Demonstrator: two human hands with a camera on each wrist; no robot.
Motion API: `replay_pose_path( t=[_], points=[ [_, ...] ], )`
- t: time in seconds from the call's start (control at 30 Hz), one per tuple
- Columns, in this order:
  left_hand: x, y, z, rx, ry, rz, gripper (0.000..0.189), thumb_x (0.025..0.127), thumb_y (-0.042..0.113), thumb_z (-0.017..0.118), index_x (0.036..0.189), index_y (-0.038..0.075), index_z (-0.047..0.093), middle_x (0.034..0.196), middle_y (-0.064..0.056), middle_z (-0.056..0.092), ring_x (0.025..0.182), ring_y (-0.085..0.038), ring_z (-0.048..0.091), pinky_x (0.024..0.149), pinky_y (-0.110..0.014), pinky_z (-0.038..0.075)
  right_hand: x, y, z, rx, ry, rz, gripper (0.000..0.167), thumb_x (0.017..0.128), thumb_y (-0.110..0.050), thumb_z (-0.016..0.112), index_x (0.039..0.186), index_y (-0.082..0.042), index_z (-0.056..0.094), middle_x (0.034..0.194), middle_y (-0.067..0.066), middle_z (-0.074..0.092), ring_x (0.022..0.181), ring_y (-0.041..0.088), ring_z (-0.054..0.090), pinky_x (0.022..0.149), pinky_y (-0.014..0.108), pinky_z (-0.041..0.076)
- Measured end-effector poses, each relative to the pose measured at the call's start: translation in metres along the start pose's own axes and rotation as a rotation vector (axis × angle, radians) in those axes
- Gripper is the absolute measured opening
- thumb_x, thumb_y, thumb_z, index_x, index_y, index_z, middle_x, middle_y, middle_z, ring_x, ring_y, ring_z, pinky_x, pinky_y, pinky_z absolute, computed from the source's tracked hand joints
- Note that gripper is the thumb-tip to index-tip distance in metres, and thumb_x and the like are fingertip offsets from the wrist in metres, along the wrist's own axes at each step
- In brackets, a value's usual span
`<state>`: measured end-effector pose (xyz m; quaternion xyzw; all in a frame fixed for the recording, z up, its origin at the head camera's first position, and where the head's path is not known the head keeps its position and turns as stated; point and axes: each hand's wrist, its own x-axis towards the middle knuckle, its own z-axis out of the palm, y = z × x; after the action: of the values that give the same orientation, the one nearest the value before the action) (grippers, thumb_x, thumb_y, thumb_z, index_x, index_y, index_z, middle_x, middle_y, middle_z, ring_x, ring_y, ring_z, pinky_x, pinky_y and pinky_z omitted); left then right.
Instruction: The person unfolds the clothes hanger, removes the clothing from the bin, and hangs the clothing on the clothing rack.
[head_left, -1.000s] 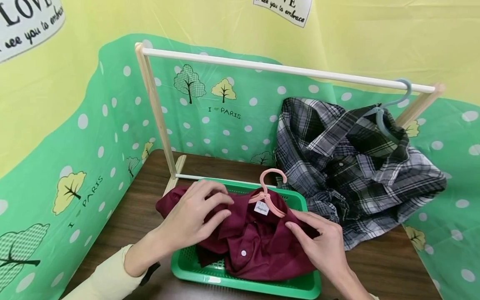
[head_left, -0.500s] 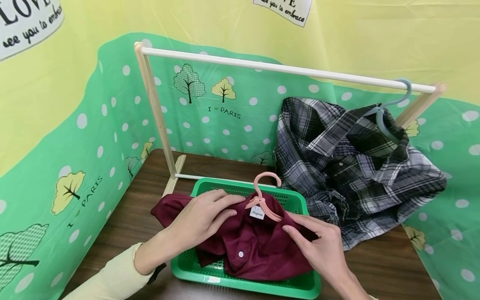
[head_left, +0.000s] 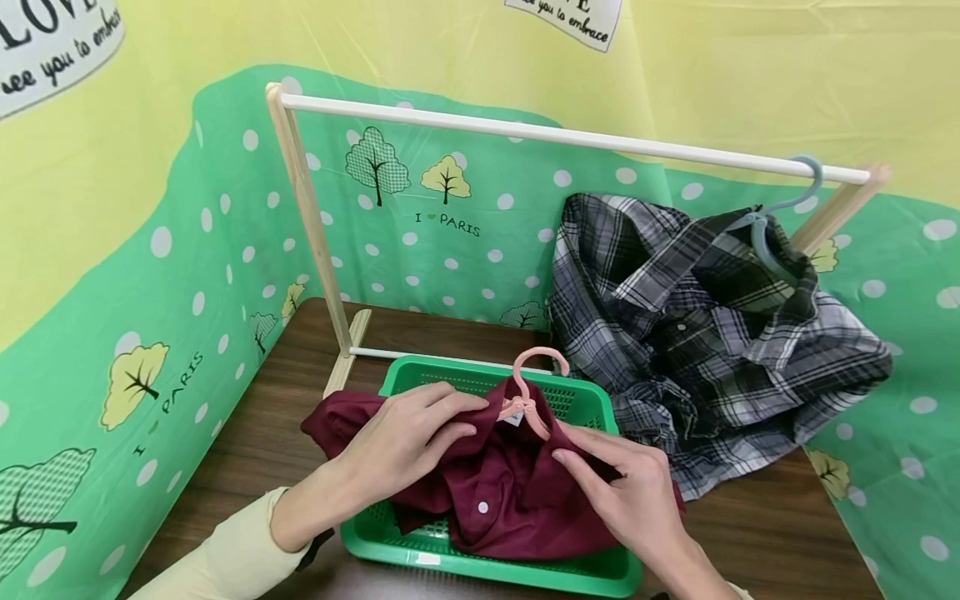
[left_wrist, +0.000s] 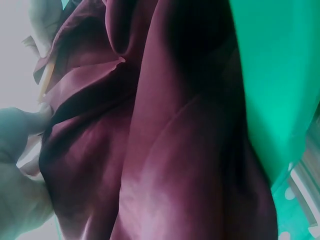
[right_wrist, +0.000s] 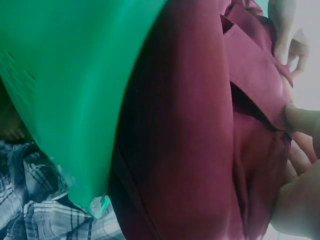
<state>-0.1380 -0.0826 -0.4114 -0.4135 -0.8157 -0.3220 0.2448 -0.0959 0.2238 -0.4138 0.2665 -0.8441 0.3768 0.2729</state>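
A maroon button-up shirt (head_left: 517,508) lies bunched over the green basket (head_left: 420,560), its left sleeve draping past the rim. Inside its collar sits a pink hanger (head_left: 528,408), hook pointing up. My left hand (head_left: 405,433) pinches the shirt at the left side of the collar, thumb and fingers on the cloth. On the other side my right hand (head_left: 630,483) pinches the right collar edge close to the hanger's arm. In the right wrist view the thumb (right_wrist: 302,117) presses the collar flap. The hanger's lower arms are mostly hidden by cloth.
Behind the basket stands a rack with a white rail (head_left: 525,129) and wooden posts (head_left: 311,208). A plaid shirt (head_left: 697,333) hangs at its right end on a blue hanger (head_left: 802,187). Patterned cloth walls (head_left: 450,258) enclose the dark wooden table (head_left: 262,450).
My left hand has moved right and closed on the collar near the hanger. The right hand has shifted slightly left with its collar edge, and the white label is now mostly covered.
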Motion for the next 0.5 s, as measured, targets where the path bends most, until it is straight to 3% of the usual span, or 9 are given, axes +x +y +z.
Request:
replay_pose_path(
  t=[0.3,0.43,0.5],
  points=[
    [-0.0022,-0.0003,0.0007,-0.028,0.081,0.004,0.019,0.098,-0.001,0.083,0.111,0.013,0.081,0.114,-0.001,0.079,0.109,-0.016,0.075,0.095,-0.034,0.065,-0.0001,0.0020,0.0028,-0.031,0.051,0.011,0.046,0.074,0.011,0.096,0.115,-0.009,0.090,0.107,0.013,0.088,0.116,-0.018,0.071,0.101,0.006,0.054],
    [-0.0034,-0.0007,-0.0035,0.017,0.055,0.040,0.014,0.101,0.008,0.084,0.112,0.016,0.082,0.120,-0.002,0.075,0.111,-0.016,0.073,0.096,-0.036,0.064,-0.0001,0.0021,0.0007,-0.040,0.053,0.054,0.045,0.075,0.011,0.096,0.114,-0.010,0.090,0.107,0.011,0.088,0.115,-0.018,0.071,0.100,0.005,0.054],
    [-0.0037,-0.0010,-0.0053,0.041,0.014,0.036,0.008,0.109,0.020,0.077,0.115,0.019,0.082,0.124,-0.002,0.073,0.111,-0.016,0.073,0.096,-0.037,0.063,-0.0004,0.0020,0.0010,-0.035,0.056,0.058,0.044,0.075,0.011,0.096,0.114,-0.010,0.091,0.107,0.011,0.089,0.114,-0.018,0.071,0.099,0.005,0.054]
  ],
)
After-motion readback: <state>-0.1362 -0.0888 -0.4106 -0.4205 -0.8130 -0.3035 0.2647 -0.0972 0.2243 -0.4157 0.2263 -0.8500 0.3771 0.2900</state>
